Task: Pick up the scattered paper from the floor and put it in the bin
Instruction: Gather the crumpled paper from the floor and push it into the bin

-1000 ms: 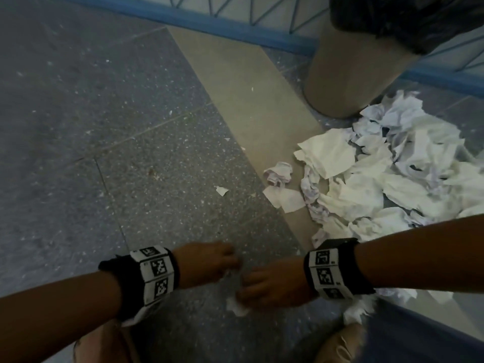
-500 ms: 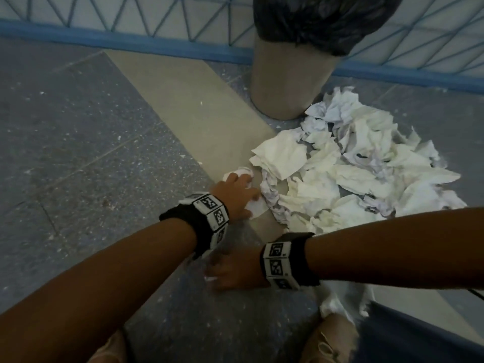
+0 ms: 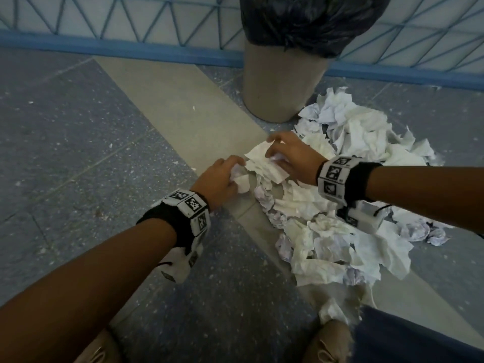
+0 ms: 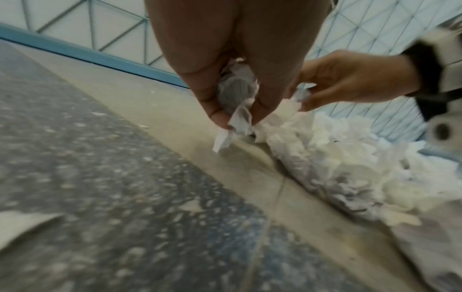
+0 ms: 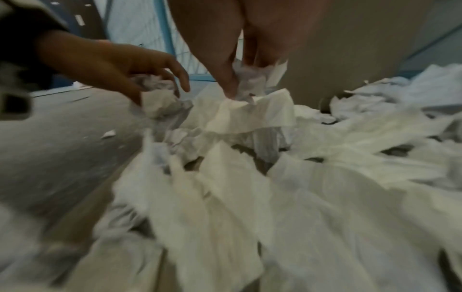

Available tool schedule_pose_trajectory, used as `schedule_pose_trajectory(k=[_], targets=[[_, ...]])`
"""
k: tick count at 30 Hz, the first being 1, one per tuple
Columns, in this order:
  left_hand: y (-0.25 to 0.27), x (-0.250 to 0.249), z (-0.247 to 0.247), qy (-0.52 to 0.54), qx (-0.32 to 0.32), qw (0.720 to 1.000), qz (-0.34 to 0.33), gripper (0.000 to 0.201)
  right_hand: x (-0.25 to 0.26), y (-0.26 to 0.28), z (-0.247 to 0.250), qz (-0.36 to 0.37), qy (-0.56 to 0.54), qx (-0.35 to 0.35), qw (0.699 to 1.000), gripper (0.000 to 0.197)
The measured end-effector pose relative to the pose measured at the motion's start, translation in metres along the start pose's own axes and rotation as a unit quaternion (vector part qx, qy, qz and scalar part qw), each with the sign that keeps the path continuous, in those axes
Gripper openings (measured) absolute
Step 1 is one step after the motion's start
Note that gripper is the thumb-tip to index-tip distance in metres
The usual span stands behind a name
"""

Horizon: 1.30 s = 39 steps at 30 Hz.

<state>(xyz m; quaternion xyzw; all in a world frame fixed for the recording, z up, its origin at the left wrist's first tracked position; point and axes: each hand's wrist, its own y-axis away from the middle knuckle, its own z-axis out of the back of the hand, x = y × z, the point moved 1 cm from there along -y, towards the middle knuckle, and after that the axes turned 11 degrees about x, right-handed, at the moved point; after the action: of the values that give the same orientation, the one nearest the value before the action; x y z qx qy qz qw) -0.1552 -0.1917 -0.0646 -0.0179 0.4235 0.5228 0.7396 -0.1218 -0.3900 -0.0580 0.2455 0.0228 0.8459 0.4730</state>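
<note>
A heap of crumpled white paper lies on the floor in front of a beige bin lined with a black bag. My left hand grips a crumpled paper wad at the heap's left edge. My right hand pinches a small wad and a flat white sheet at the top of the heap, just in front of the bin. The wrist views show the same: left hand with its wad, right hand on the paper heap.
A blue railing with a triangle pattern runs behind the bin. The floor is grey speckled tile with a beige strip. My two tan shoes and a blue trouser leg sit at the bottom edge. Small paper scraps dot the floor.
Both hands moved up from the bare floor to the heap's left edge. The left took hold of a crumpled piece, the right now pinches paper on the heap. The view tilted toward the bin.
</note>
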Motion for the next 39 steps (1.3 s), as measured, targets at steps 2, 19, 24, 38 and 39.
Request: schedule_pose_trajectory(k=[2,19,24,38,39], targets=[[0.0,-0.015,-0.008,-0.035,0.013,0.999,-0.037,0.05,-0.01,-0.009,0.0,-0.032,0.036,0.029,0.998,0.013],[-0.03,-0.034,-0.018,-0.25,0.147,0.957,0.029,0.028,-0.008,-0.028,0.048,-0.076,-0.105,0.05,0.99,0.018],[-0.03,-0.077,0.05,-0.256,0.134,0.957,0.004,0.026,-0.005,-0.005,0.094,-0.04,-0.172,-0.014,0.984,0.014],[-0.061,-0.204,0.234,0.006,-0.165,0.974,-0.156,0.046,-0.014,0.003,0.263,-0.036,-0.192,-0.421,0.886,0.011],[-0.075,-0.203,0.235,-0.009,-0.172,0.975,-0.139,0.05,-0.018,-0.011,0.266,-0.073,-0.173,-0.411,0.892,0.012]])
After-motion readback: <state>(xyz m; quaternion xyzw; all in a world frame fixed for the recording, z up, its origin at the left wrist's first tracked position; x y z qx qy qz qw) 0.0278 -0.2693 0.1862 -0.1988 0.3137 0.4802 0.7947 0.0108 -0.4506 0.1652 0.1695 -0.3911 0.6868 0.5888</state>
